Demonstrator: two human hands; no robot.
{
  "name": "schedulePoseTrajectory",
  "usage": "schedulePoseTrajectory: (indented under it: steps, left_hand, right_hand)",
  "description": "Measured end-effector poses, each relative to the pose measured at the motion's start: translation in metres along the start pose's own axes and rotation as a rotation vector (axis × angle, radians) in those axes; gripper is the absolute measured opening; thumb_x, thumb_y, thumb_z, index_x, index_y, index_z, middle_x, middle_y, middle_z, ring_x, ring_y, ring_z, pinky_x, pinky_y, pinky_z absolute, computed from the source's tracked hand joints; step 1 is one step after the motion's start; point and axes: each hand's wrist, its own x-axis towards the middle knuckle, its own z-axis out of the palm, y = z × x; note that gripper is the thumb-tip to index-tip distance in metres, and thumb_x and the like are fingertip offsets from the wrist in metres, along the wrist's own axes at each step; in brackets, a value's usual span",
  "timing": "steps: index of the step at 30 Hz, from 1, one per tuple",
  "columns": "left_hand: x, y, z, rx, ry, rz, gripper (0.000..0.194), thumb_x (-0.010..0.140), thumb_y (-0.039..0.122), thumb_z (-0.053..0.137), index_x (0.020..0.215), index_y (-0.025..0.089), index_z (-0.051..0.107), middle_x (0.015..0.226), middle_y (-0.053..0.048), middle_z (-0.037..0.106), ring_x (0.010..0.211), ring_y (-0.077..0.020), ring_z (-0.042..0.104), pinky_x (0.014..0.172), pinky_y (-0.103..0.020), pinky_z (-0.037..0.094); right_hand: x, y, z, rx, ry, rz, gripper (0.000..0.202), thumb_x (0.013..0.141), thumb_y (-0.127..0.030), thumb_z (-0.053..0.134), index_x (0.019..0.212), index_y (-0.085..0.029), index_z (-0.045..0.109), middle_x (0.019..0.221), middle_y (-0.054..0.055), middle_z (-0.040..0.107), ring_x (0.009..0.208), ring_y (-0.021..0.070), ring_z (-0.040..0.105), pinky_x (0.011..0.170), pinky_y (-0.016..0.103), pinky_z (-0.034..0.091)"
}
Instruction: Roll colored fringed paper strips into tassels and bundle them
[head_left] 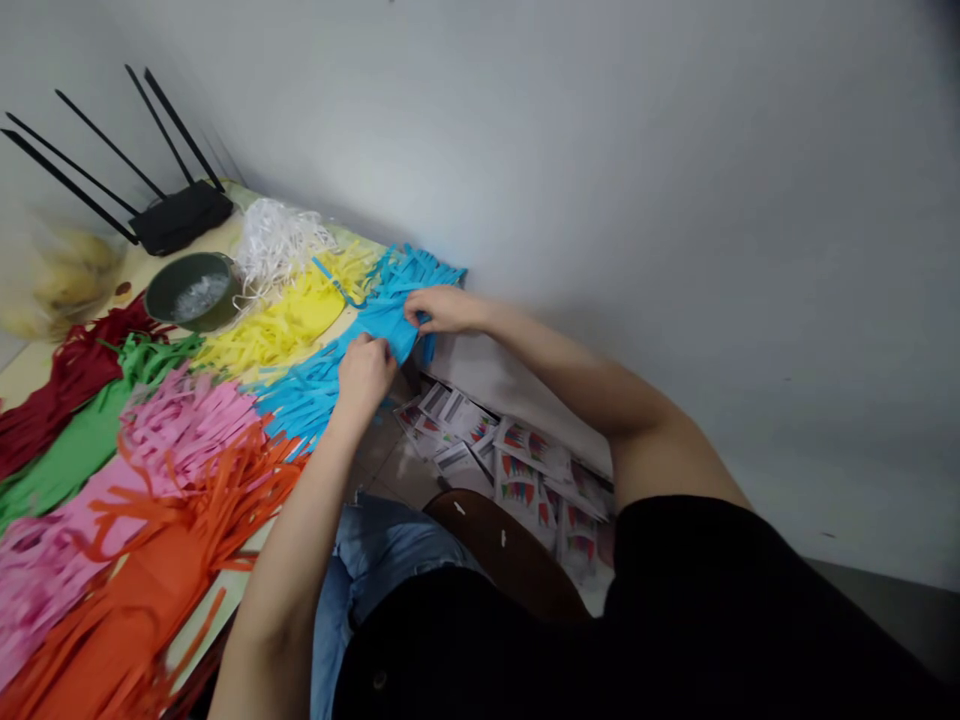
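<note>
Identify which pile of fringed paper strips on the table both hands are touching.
The blue fringed paper pile at the table's edge: the left hand and right hand both grip it, while the yellow, pink, orange, green, red and white piles lie untouched.

Fringed paper stacks (187, 430) cover the table (22, 365); bowl (191, 290) at eleven o'clock, router (180, 215) behind it, printed packets (525, 460), possibly floor-level, at three.

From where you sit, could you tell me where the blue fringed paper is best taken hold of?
Probably by the uncut band of the blue fringed paper, where the left hand and right hand pinch it now, coming from the table's near edge; the loose cut strips fan away and would likely slip or tear.
</note>
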Motion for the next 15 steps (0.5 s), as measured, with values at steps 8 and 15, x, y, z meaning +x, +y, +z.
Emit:
schedulePoseTrajectory:
  steps: [8,15]
  left_hand:
    - [0.002,0.001,-0.002,-0.032,0.0,-0.026,0.024,0.09,0.016,0.052,0.105,0.01,0.07,0.112,-0.02,0.069,0.108,-0.0309,0.065,0.092,-0.036,0.049]
    - [0.012,-0.009,-0.008,-0.152,0.049,-0.176,0.023,0.089,0.014,0.048,0.101,0.011,0.068,0.099,-0.018,0.073,0.096,-0.0299,0.069,0.081,-0.035,0.048]
  right_hand:
    - [0.002,-0.003,0.001,-0.013,0.006,0.02,0.009,0.079,-0.013,0.068,0.087,-0.015,0.068,0.102,0.008,0.07,0.091,0.0204,0.061,0.076,0.027,0.04]
    - [-0.008,-0.023,-0.01,0.024,0.124,0.026,0.036,0.083,-0.03,0.075,0.114,-0.014,0.067,0.118,0.013,0.072,0.107,0.0251,0.065,0.092,0.033,0.049]
